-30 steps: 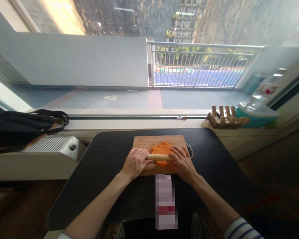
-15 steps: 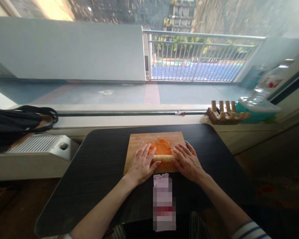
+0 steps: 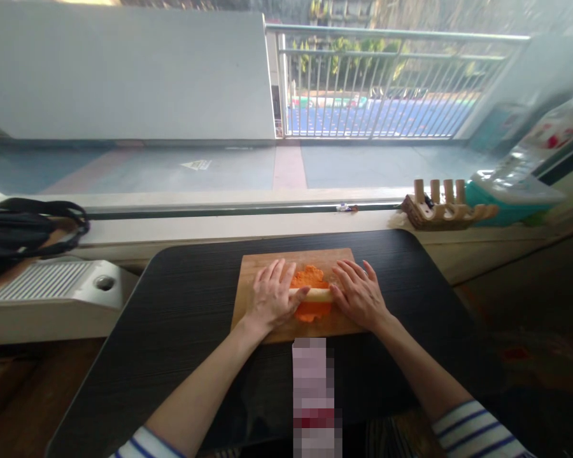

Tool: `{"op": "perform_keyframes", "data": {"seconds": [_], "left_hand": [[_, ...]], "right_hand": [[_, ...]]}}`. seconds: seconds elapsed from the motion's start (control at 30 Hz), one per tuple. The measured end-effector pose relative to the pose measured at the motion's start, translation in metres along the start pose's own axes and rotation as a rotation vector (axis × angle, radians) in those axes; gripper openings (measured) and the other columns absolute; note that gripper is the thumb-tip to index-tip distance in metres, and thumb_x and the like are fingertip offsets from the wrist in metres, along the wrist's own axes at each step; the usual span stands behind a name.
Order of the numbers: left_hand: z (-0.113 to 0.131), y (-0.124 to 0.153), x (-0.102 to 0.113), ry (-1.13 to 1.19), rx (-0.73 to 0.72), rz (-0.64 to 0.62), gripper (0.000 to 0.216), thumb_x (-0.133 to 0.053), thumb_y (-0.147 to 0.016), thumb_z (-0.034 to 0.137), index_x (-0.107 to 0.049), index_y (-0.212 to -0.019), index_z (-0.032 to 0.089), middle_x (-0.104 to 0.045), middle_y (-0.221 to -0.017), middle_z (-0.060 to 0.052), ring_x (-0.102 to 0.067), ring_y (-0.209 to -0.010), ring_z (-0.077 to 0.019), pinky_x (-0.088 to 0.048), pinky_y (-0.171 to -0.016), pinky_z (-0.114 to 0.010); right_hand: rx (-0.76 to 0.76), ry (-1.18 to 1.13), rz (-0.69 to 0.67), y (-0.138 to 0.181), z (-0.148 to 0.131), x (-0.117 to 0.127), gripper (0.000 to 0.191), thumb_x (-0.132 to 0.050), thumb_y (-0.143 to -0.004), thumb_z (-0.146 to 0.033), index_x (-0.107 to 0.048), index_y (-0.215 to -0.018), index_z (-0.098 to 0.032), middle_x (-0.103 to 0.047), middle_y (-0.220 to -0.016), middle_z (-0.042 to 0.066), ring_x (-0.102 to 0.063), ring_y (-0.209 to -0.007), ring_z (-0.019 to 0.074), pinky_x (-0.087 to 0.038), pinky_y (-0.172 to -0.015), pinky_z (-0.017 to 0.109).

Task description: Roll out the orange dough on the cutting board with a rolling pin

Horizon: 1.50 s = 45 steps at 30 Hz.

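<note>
An orange sheet of dough [image 3: 310, 275] lies flat on a wooden cutting board [image 3: 243, 292], its edges ragged. Across it runs a pale wooden rolling pin [image 3: 319, 295], with dough showing on both its far and near sides. My left hand [image 3: 273, 298] covers the pin's left end, thumb along the near side and fingers stretched beyond it. At the right end, my right hand [image 3: 360, 296] holds the pin in much the same way. Both ends of the pin are hidden under the hands.
The board lies on a black table [image 3: 181, 305]. A pixelated pale packet or sheet [image 3: 310, 375] is nearest me. Along the windowsill are a wooden rack [image 3: 439, 213], a turquoise box [image 3: 510, 203] and a plastic bottle [image 3: 530, 152]. A black bag [image 3: 23, 229] and a white heater [image 3: 57, 286] are left.
Both hands have pushed the rolling pin forward, away from me, over the dough. More orange dough now shows on its near side. The camera view has tilted slightly down.
</note>
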<state>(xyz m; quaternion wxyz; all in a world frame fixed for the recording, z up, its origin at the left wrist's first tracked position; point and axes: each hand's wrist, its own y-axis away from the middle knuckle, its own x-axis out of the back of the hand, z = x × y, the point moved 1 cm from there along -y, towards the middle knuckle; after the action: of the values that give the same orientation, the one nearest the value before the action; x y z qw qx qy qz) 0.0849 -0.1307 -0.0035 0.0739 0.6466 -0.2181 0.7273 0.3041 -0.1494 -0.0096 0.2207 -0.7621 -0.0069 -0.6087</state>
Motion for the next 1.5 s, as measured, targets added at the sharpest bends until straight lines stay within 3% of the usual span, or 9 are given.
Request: {"op": "perform_keyframes", "data": {"seconds": [0.63, 1.0, 1.17, 1.5], "left_hand": [[-0.014, -0.048, 0.0, 0.066, 0.116, -0.15, 0.078, -0.015, -0.09, 0.067, -0.045, -0.138, 0.014, -0.048, -0.141, -0.017, -0.039, -0.133, -0.0283, -0.032, -0.108, -0.048], [-0.007, -0.012, -0.003, 0.011, 0.002, -0.039, 0.074, -0.017, -0.091, 0.064, -0.05, -0.134, 0.012, -0.052, -0.137, -0.016, -0.044, -0.129, -0.0292, -0.032, -0.107, -0.046], [-0.011, -0.032, -0.003, 0.041, 0.058, -0.079, 0.077, -0.014, -0.091, 0.065, -0.048, -0.135, 0.013, -0.052, -0.138, -0.016, -0.043, -0.13, -0.0293, -0.035, -0.105, -0.048], [-0.018, -0.062, -0.001, 0.104, 0.1, -0.096, 0.077, -0.015, -0.091, 0.066, -0.049, -0.132, 0.011, -0.054, -0.135, -0.016, -0.046, -0.128, -0.0275, -0.037, -0.104, -0.045]], "right_hand": [[-0.113, -0.01, -0.081, -0.034, 0.011, -0.006, 0.035, -0.035, -0.095, -0.035, -0.057, -0.12, -0.023, -0.055, -0.134, 0.009, -0.041, -0.128, 0.0255, -0.021, -0.107, 0.054], [-0.046, 0.025, -0.052, -0.003, -0.004, 0.004, 0.042, -0.032, -0.098, -0.041, -0.054, -0.125, -0.018, -0.055, -0.135, 0.011, -0.042, -0.129, 0.0237, -0.016, -0.111, 0.047], [-0.063, 0.028, -0.058, -0.021, 0.005, -0.001, 0.047, -0.032, -0.097, -0.048, -0.052, -0.127, -0.018, -0.052, -0.137, 0.012, -0.039, -0.131, 0.0253, -0.017, -0.11, 0.05], [-0.081, 0.038, -0.05, -0.041, 0.013, -0.005, 0.043, -0.03, -0.098, -0.044, -0.057, -0.12, -0.02, -0.054, -0.135, 0.012, -0.039, -0.13, 0.0263, -0.017, -0.108, 0.053]]}}
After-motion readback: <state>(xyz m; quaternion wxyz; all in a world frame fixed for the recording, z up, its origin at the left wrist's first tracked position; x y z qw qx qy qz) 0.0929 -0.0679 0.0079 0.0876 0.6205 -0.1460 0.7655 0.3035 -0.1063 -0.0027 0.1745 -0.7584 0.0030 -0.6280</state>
